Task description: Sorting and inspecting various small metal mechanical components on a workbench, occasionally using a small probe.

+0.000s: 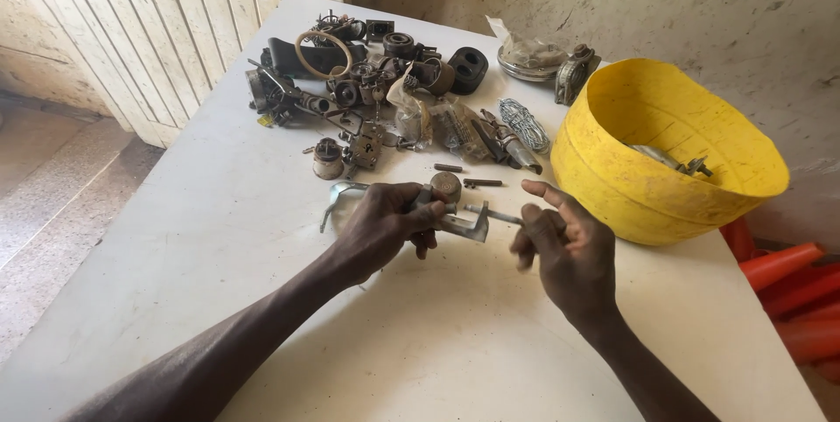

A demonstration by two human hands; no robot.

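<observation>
Palm-down, left hand (385, 222) fingers clamped round metal bracket (464, 225), right hand (560, 247) fingers pinching its bolt (494, 214)

The left hand (385, 222) covered the middle of the metal bracket (464, 226), so how the curved lever (337, 196) joined it could not be told. The fingers (535, 228) of the right hand (564, 251) hid the end of the thin rod (492, 213). Both forearms ran off the bottom edge. The yellow tub's (647, 186) near wall concealed most of the metal parts (678, 162) inside. In the heap of parts (376, 89), pieces overlapped and were too small to identify singly. The orange objects (787, 291) were cut off at the right edge. The plastic bag's (529, 50) contents were unclear.
</observation>
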